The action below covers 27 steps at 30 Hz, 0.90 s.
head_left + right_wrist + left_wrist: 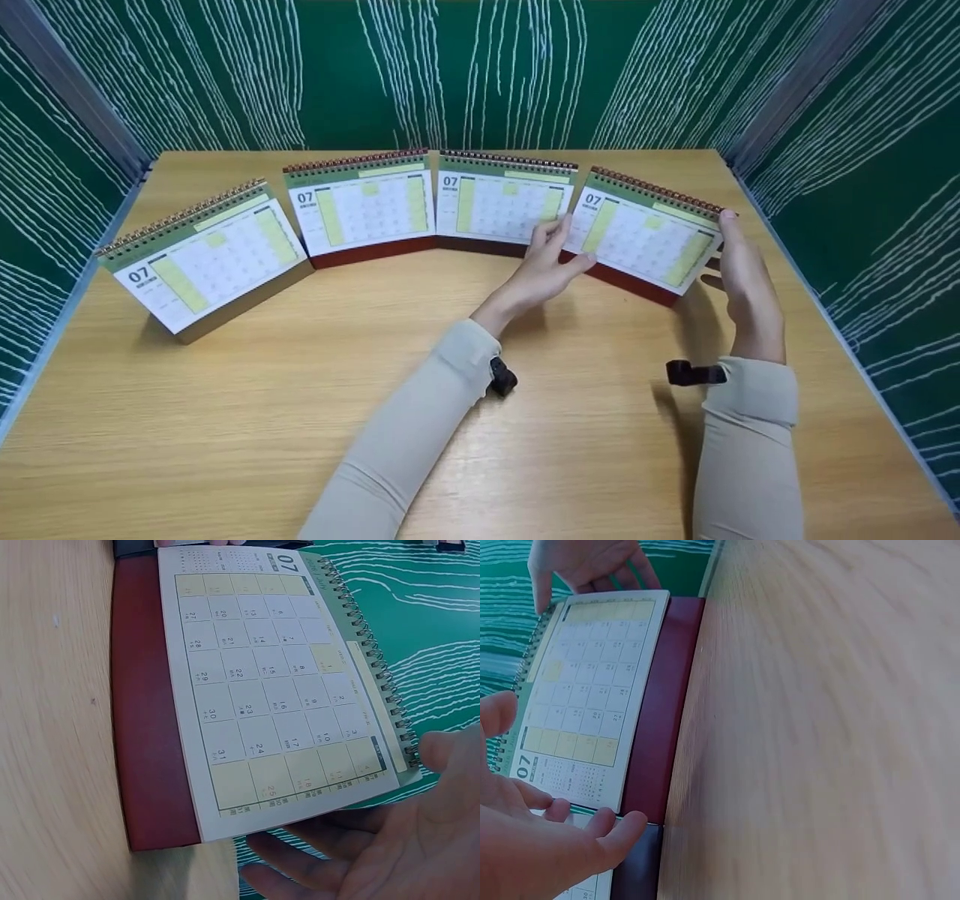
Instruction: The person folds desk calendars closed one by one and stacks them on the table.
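Four parts of a row are spiral-bound desk calendars, all showing "07". The rightmost calendar (645,229) has a dark red base (146,705) and stands angled between the two hands. At its left edge, my left hand (541,274) touches the side with loosely extended fingers, in front of the neighbouring dark-based calendar (499,199). Beside the right edge is my right hand (752,292), its thumb near the end of the spiral binding (375,667). The right wrist view shows that hand's fingers (300,862) spread next to the page edge, curled round nothing.
Another red-based calendar (364,206) stands left of centre, and a brown-based one (206,259) stands angled at the far left. A wooden table (225,435) carries them all. Green panels with white lines (517,75) enclose the back and sides.
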Each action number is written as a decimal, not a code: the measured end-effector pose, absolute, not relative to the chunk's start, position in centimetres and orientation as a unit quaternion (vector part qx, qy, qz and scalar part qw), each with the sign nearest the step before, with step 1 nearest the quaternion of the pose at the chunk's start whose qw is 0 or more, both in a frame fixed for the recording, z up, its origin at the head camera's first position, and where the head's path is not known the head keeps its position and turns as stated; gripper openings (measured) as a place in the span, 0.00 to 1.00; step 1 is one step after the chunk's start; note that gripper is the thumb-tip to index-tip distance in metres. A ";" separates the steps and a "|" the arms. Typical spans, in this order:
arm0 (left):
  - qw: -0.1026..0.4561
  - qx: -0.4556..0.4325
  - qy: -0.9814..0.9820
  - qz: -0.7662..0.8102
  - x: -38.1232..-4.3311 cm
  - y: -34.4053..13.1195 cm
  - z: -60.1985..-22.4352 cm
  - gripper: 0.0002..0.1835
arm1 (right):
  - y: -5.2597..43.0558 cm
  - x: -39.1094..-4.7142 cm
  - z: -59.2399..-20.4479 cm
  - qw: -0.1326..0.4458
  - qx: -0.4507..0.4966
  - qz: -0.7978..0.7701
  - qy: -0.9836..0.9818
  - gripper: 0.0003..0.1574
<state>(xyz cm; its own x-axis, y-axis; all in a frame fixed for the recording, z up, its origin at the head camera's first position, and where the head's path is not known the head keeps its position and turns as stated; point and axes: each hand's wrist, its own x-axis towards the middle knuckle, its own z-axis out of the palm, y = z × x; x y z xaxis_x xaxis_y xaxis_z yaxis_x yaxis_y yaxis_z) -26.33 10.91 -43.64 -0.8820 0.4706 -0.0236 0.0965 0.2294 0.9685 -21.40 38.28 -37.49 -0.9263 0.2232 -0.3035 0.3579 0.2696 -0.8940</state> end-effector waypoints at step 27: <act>0.155 0.157 0.766 0.604 -26.1 11.0 -43.3 0.49 | 38.0 -21.7 -38.1 0.042 0.153 -0.610 0.776 0.55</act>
<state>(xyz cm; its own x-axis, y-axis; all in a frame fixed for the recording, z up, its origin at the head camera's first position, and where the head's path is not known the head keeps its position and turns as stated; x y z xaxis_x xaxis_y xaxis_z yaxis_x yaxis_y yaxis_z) -26.13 10.96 -43.34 -0.9030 0.4270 -0.0480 0.0533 0.2222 0.9735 -21.70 37.98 -38.13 -0.9496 0.1866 -0.2518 0.2887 0.2085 -0.9344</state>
